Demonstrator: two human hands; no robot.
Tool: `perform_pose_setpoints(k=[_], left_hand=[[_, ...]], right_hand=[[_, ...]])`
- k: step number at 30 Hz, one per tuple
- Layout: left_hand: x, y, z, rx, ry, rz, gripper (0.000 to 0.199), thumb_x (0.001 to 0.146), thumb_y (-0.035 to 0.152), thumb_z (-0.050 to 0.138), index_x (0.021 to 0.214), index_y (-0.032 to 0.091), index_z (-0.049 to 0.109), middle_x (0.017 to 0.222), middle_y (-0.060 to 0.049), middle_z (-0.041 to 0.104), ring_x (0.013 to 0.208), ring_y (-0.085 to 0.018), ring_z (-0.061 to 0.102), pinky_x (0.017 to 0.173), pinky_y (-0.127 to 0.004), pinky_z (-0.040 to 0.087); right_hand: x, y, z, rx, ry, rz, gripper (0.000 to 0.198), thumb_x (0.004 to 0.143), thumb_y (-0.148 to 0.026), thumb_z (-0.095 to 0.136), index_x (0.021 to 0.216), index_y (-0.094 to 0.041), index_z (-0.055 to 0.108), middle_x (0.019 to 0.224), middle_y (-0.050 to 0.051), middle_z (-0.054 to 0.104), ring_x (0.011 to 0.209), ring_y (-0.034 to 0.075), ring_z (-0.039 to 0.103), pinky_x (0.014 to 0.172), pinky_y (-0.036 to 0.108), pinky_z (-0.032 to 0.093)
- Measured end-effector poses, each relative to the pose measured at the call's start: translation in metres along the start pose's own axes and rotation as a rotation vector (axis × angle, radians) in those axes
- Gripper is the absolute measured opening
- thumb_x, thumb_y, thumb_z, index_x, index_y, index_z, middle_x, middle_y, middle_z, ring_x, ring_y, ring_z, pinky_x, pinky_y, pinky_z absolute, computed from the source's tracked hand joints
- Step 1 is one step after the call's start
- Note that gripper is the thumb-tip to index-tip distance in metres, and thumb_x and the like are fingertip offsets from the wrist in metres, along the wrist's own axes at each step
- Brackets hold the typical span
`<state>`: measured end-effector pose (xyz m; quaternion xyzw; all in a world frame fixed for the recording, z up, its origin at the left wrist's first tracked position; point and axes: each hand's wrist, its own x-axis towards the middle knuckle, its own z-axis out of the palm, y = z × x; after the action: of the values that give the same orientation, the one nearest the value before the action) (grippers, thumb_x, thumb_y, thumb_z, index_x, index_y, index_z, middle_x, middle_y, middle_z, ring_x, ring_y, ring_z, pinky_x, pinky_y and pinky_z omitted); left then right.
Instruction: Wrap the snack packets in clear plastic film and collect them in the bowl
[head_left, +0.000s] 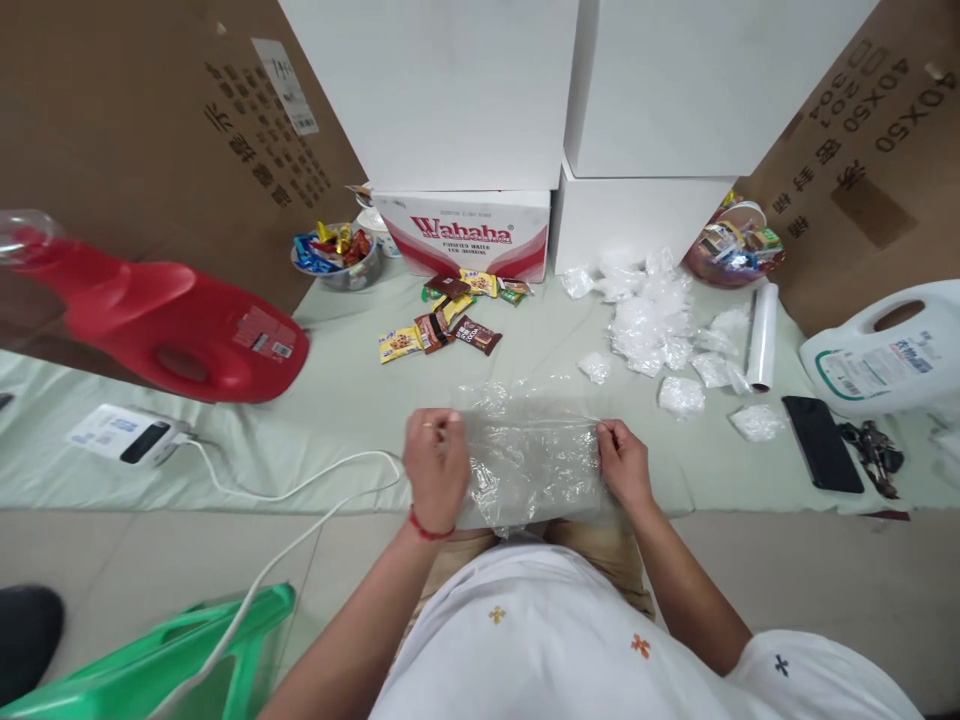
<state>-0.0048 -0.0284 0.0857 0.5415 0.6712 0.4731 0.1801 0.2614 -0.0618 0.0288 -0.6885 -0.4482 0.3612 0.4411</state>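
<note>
A sheet of clear plastic wrap (536,465) stretches between my two hands over the table's front edge, its surface crinkled and shiny. My left hand (436,465) is closed at its left side, fingers curled in. Thumb and fingertips of my right hand (622,460) pinch the sheet's right edge. Beyond the wrap lie several small snack packets, among them a yellow packet (400,344) and a brown cocoa packet (478,335). Farther right is a heap of crumpled clear plastic pieces (649,315), with a roll of plastic wrap (763,335) beside it.
At left lie a red jug (195,320) and a white device (124,433) with a cable. Bowls of wrapped snacks (337,258) stand at the back, before white boxes (461,230). At right are a white jug (889,345), a phone (823,445) and keys (872,452). A green stool (157,655) stands below.
</note>
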Motion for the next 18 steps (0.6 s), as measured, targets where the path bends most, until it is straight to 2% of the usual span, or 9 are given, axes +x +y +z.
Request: perform_pose_setpoints(k=[2, 3, 5, 7, 10, 12, 14, 15, 18], left_hand=[[-0.006, -0.001, 0.016, 0.134, -0.239, 0.156, 0.025, 0.100, 0.037, 0.050, 0.096, 0.023, 0.070, 0.104, -0.011, 0.071, 0.111, -0.029, 0.061, 0.106, -0.048, 0.041], [-0.007, -0.006, 0.024, 0.220, -0.338, 0.216, 0.029, 0.101, 0.037, 0.047, 0.105, 0.023, 0.072, 0.115, -0.013, 0.072, 0.122, -0.032, 0.059, 0.113, -0.054, 0.034], [-0.007, -0.024, 0.034, 0.387, -0.471, 0.297, 0.039, 0.101, 0.038, 0.045, 0.129, 0.024, 0.068, 0.143, -0.016, 0.063, 0.142, -0.036, 0.048, 0.121, -0.064, 0.018], [-0.006, -0.044, 0.037, 0.521, -0.529, 0.334, 0.051, 0.102, 0.042, 0.042, 0.148, 0.027, 0.055, 0.161, -0.015, 0.047, 0.152, -0.037, 0.036, 0.122, -0.070, 0.007], [-0.005, -0.062, 0.032, 0.644, -0.564, 0.347, 0.059, 0.103, 0.048, 0.037, 0.158, 0.027, 0.041, 0.169, -0.015, 0.032, 0.156, -0.037, 0.029, 0.120, -0.075, 0.002], [-0.006, -0.063, 0.029, 0.680, -0.587, 0.352, 0.063, 0.103, 0.051, 0.037, 0.160, 0.025, 0.038, 0.170, -0.016, 0.028, 0.157, -0.038, 0.027, 0.118, -0.077, 0.002], [-0.007, -0.061, 0.028, 0.699, -0.603, 0.356, 0.064, 0.103, 0.054, 0.039, 0.161, 0.026, 0.037, 0.170, -0.016, 0.025, 0.157, -0.038, 0.025, 0.118, -0.078, 0.003], [-0.007, -0.060, 0.028, 0.703, -0.607, 0.358, 0.065, 0.102, 0.054, 0.039, 0.161, 0.026, 0.037, 0.171, -0.015, 0.024, 0.157, -0.038, 0.025, 0.118, -0.078, 0.002], [-0.002, -0.061, 0.026, 0.697, -0.615, 0.368, 0.066, 0.102, 0.056, 0.041, 0.161, 0.029, 0.036, 0.171, -0.015, 0.025, 0.157, -0.038, 0.026, 0.119, -0.078, 0.001]], right_hand=[[0.003, -0.001, 0.001, -0.054, 0.013, -0.045, 0.037, 0.094, -0.060, 0.056, 0.088, -0.026, 0.069, 0.058, -0.004, 0.057, 0.056, 0.019, 0.052, 0.061, 0.029, 0.041], [0.007, -0.001, -0.001, -0.079, 0.021, -0.076, 0.037, 0.094, -0.060, 0.056, 0.090, -0.026, 0.071, 0.061, -0.002, 0.061, 0.060, 0.020, 0.054, 0.064, 0.030, 0.042], [0.016, 0.000, -0.008, -0.152, 0.023, -0.145, 0.036, 0.093, -0.058, 0.056, 0.092, -0.027, 0.074, 0.074, 0.002, 0.070, 0.070, 0.022, 0.060, 0.070, 0.031, 0.044], [0.027, 0.003, -0.023, -0.288, -0.046, -0.178, 0.034, 0.094, -0.053, 0.054, 0.092, -0.027, 0.075, 0.084, 0.004, 0.075, 0.077, 0.025, 0.064, 0.074, 0.033, 0.045], [0.041, 0.003, -0.047, -0.557, -0.195, -0.140, 0.029, 0.093, -0.045, 0.053, 0.093, -0.028, 0.076, 0.080, 0.005, 0.073, 0.073, 0.025, 0.064, 0.070, 0.034, 0.043], [0.046, -0.006, -0.051, -0.687, -0.135, -0.161, 0.032, 0.095, -0.043, 0.050, 0.097, -0.025, 0.076, 0.086, 0.009, 0.072, 0.076, 0.026, 0.064, 0.070, 0.035, 0.044], [0.049, -0.021, -0.040, -0.707, -0.041, -0.276, 0.039, 0.100, -0.041, 0.043, 0.108, -0.023, 0.076, 0.102, 0.013, 0.073, 0.092, 0.029, 0.065, 0.078, 0.039, 0.048], [0.050, -0.029, -0.028, -0.678, -0.056, -0.362, 0.041, 0.102, -0.041, 0.041, 0.117, -0.022, 0.075, 0.112, 0.015, 0.072, 0.103, 0.031, 0.064, 0.086, 0.041, 0.049], [0.057, -0.041, 0.017, -0.600, -0.342, -0.640, 0.046, 0.104, -0.042, 0.043, 0.142, -0.023, 0.062, 0.145, 0.012, 0.061, 0.137, 0.031, 0.050, 0.113, 0.049, 0.040]])
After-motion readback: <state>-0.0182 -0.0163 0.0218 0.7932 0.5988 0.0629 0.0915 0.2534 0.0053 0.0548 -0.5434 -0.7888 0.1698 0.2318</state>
